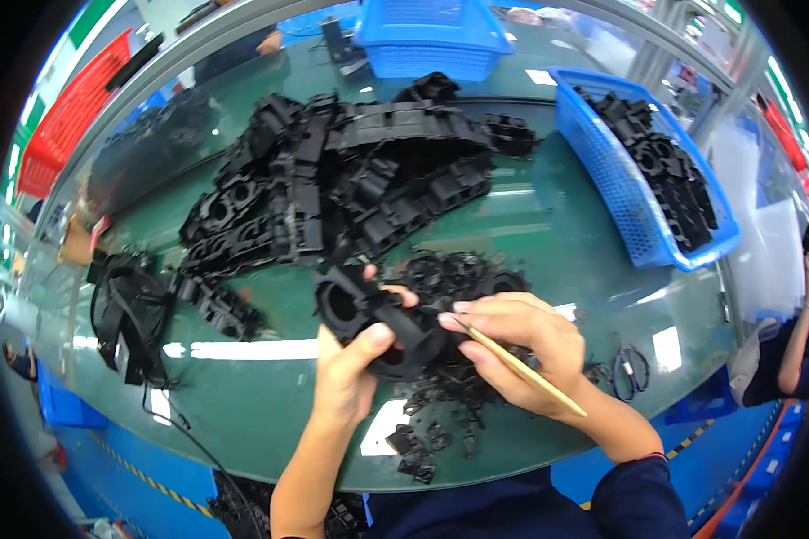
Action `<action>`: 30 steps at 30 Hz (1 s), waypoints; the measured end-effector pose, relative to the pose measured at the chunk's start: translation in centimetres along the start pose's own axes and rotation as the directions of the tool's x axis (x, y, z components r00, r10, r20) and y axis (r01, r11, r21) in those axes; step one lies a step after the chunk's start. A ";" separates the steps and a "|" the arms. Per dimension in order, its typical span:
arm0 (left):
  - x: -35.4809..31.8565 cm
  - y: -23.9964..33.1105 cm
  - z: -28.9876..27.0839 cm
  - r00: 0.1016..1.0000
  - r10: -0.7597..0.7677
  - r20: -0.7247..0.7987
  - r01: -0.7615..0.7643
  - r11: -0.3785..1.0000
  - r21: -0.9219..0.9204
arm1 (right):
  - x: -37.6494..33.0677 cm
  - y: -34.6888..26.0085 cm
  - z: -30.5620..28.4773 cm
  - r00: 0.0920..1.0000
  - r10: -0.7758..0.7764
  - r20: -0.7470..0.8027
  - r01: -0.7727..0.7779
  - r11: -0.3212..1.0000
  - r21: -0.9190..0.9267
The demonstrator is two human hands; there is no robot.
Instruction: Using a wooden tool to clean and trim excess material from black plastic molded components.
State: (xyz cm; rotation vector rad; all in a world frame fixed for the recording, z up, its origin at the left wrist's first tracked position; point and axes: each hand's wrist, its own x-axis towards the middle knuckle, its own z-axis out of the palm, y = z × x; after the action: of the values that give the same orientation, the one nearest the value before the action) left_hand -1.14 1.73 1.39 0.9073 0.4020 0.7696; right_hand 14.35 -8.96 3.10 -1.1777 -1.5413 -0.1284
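Note:
My left hand [349,370] is closed round a black moulded plastic part [406,331] with round openings, thumb on its near side. My right hand [532,349] pinches a slim tool with a pale yellow wooden handle [521,368]. The dark, narrow tip of this tool points at the right side of the part; whether it touches cannot be made out. Under and behind both hands lies a heap of small black plastic scraps [463,269], with loose bits [415,449] trailing toward the table's near edge.
A large pile of black moulded parts [333,171] covers the table's far middle. At the right stands a blue basket [620,193] holding more parts; another blue basket [433,45] is at the back. A black corded object [133,314] lies left, and a cable loop [631,373] right.

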 end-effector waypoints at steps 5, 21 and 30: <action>0.1 0.5 0.0 0.999 0.033 0.006 -0.033 0.997 0.068 | 0.1 -0.5 0.3 0.990 -0.010 0.138 0.005 0.999 0.035; 0.1 0.3 0.5 0.990 0.137 -0.021 -0.126 0.956 0.264 | 0.2 -0.2 0.4 0.972 -0.065 0.224 0.077 0.996 -0.046; 0.0 0.2 0.7 0.997 0.052 -0.058 -0.039 0.978 0.206 | -0.6 0.5 1.3 0.940 -0.207 0.271 0.275 0.930 -0.245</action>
State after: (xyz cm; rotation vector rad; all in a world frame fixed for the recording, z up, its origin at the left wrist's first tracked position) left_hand -0.84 1.40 1.94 1.0899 0.5247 0.8101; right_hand 13.77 -8.23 1.96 -1.2510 -1.9312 -0.3929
